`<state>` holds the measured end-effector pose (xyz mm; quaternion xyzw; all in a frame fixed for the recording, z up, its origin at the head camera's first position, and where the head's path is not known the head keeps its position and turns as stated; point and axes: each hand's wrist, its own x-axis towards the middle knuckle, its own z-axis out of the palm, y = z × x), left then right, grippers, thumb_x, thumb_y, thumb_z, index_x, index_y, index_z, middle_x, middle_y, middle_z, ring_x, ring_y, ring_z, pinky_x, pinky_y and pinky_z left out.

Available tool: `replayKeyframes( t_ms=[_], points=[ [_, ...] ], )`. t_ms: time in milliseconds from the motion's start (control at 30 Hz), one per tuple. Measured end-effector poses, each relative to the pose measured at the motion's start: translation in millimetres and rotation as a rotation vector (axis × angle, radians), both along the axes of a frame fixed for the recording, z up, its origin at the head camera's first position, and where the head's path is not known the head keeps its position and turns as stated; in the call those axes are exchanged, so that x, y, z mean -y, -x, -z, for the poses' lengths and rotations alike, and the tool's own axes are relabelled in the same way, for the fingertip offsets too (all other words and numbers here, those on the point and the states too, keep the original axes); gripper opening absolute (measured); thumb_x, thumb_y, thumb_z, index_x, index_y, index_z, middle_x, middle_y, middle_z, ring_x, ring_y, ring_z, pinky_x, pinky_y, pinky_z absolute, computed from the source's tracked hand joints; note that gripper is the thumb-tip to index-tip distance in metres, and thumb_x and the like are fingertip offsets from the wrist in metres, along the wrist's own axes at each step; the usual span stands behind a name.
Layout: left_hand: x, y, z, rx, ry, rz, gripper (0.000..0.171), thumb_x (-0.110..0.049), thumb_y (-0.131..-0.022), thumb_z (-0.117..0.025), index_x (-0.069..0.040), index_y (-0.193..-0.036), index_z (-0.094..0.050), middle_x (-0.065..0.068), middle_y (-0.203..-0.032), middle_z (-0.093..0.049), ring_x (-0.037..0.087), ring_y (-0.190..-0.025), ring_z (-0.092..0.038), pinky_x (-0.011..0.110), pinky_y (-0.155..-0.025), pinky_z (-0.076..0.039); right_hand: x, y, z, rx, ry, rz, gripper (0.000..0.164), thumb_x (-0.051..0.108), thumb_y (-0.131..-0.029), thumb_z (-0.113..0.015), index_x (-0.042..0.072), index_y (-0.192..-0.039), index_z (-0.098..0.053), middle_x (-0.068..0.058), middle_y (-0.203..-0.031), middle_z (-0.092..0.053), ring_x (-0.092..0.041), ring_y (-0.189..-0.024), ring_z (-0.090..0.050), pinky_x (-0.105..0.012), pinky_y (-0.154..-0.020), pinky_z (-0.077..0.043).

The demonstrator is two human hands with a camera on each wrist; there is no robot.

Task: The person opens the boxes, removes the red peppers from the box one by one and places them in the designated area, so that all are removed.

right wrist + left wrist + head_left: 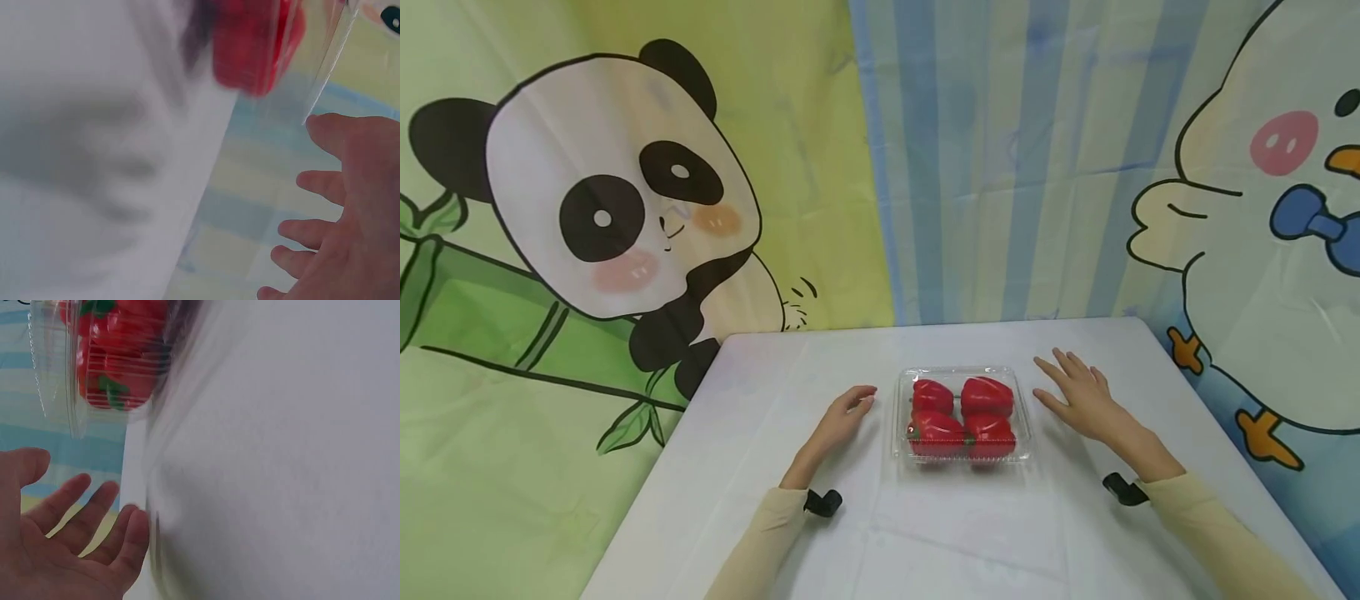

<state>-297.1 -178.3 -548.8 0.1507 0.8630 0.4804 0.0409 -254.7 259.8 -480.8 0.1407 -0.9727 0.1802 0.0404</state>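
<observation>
A clear plastic clamshell box (961,459) sits on the white table, and several red bell peppers (987,397) with green stems show through it. In the head view its lid looks closed. To the left of the box is my left hand (841,423), apart from it, fingers loosely bent and holding nothing; the left wrist view shows the same hand (75,550) with fingers spread below the box. My right hand (1086,402) hovers on the other side, fingers spread and no object in them. From the right wrist, the thumb of this hand (356,212) appears near the box's edge; contact is unclear.
The white table (820,550) extends around the box and both forearms. Behind it hangs a printed cloth backdrop (985,167) with a panda and a white bird. A black wrist camera mount (823,503) sticks out at the left wrist, another (1124,489) at the right.
</observation>
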Motion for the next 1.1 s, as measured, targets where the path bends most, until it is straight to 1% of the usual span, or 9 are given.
replayKeyframes(
  t_ms=[100, 167, 300, 400, 533, 667, 867, 967, 1100],
  points=[
    [-7, -3.2, 1.3, 0.156, -0.154, 0.063, 0.043, -0.033, -0.107, -0.049, -0.001, -0.134, -0.058, 0.017, -0.128, -0.067, 0.030, -0.112, -0.068, 0.043, -0.090, -0.058, 20, -7.7, -7.8, -0.054, -0.006, -0.053, 0.061, 0.033, -0.097, -0.064, 0.009, -0.150, -0.044, -0.030, -0.158, -0.030, -0.052, -0.145, -0.024, -0.077, -0.111, -0.016],
    [-11, -6.0, 2.4, 0.292, -0.258, 0.095, 0.041, -0.033, -0.107, -0.048, -0.001, -0.130, -0.058, 0.015, -0.119, -0.069, 0.024, -0.101, -0.071, 0.036, -0.082, -0.060, 34, -13.2, -12.4, -0.090, 0.000, -0.092, 0.058, 0.029, -0.096, -0.067, 0.010, -0.148, -0.048, -0.027, -0.157, -0.035, -0.049, -0.144, -0.028, -0.076, -0.112, -0.020],
    [-15, -13.7, 4.0, 0.539, -0.434, 0.149, 0.032, -0.030, -0.108, -0.045, -0.004, -0.120, -0.058, 0.006, -0.107, -0.066, 0.015, -0.089, -0.068, 0.030, -0.077, -0.059, 60, -24.3, -20.0, -0.157, 0.027, -0.171, 0.054, 0.028, -0.094, -0.071, 0.013, -0.143, -0.055, -0.022, -0.153, -0.043, -0.043, -0.142, -0.037, -0.070, -0.112, -0.027],
    [-16, -19.8, 4.3, 0.651, -0.515, 0.213, 0.026, -0.028, -0.109, -0.043, -0.009, -0.111, -0.060, 0.001, -0.099, -0.064, 0.012, -0.083, -0.066, 0.029, -0.077, -0.059, 80, -32.6, -24.4, -0.213, 0.046, -0.254, 0.048, 0.027, -0.093, -0.073, 0.015, -0.137, -0.060, -0.017, -0.148, -0.050, -0.038, -0.138, -0.044, -0.064, -0.111, -0.035],
    [-13, -27.7, 1.4, 0.705, -0.563, 0.328, 0.026, -0.027, -0.109, -0.039, -0.013, -0.105, -0.061, -0.001, -0.094, -0.063, 0.011, -0.078, -0.065, 0.029, -0.077, -0.059, 104, -42.5, -27.4, -0.286, 0.041, -0.359, 0.041, 0.026, -0.091, -0.075, 0.015, -0.130, -0.065, -0.014, -0.142, -0.056, -0.034, -0.133, -0.050, -0.059, -0.109, -0.042],
    [-11, -32.6, -1.5, 0.707, -0.539, 0.414, 0.027, -0.028, -0.109, -0.038, -0.014, -0.104, -0.061, -0.001, -0.092, -0.064, 0.011, -0.079, -0.067, 0.029, -0.077, -0.059, 126, -48.9, -28.1, -0.348, 0.006, -0.430, 0.040, 0.027, -0.090, -0.076, 0.015, -0.127, -0.067, -0.012, -0.136, -0.060, -0.030, -0.125, -0.057, -0.053, -0.103, -0.050],
    [-8, -33.8, 1.2, 0.708, -0.514, 0.466, 0.025, -0.026, -0.108, -0.038, -0.014, -0.106, -0.059, -0.002, -0.091, -0.066, 0.012, -0.082, -0.069, 0.029, -0.077, -0.059, 151, -52.5, -25.9, -0.400, -0.027, -0.522, 0.042, 0.026, -0.087, -0.079, 0.015, -0.126, -0.067, -0.006, -0.125, -0.064, -0.022, -0.115, -0.060, -0.040, -0.098, -0.055],
    [-6, -33.4, 3.8, 0.721, -0.530, 0.494, 0.022, -0.023, -0.108, -0.038, -0.015, -0.108, -0.058, -0.001, -0.093, -0.067, 0.012, -0.086, -0.070, 0.029, -0.078, -0.059, 159, -52.9, -22.6, -0.401, -0.031, -0.546, 0.040, 0.025, -0.086, -0.080, 0.015, -0.123, -0.069, -0.003, -0.120, -0.064, -0.019, -0.111, -0.060, -0.037, -0.099, -0.055],
    [-3, -33.8, 4.6, 0.738, -0.529, 0.539, 0.019, -0.022, -0.108, -0.039, -0.015, -0.110, -0.057, 0.001, -0.097, -0.068, 0.013, -0.090, -0.070, 0.030, -0.080, -0.059, 168, -55.4, -20.1, -0.362, -0.039, -0.550, 0.037, 0.025, -0.086, -0.081, 0.017, -0.121, -0.069, 0.000, -0.115, -0.064, -0.016, -0.107, -0.059, -0.031, -0.094, -0.057]
  ],
)
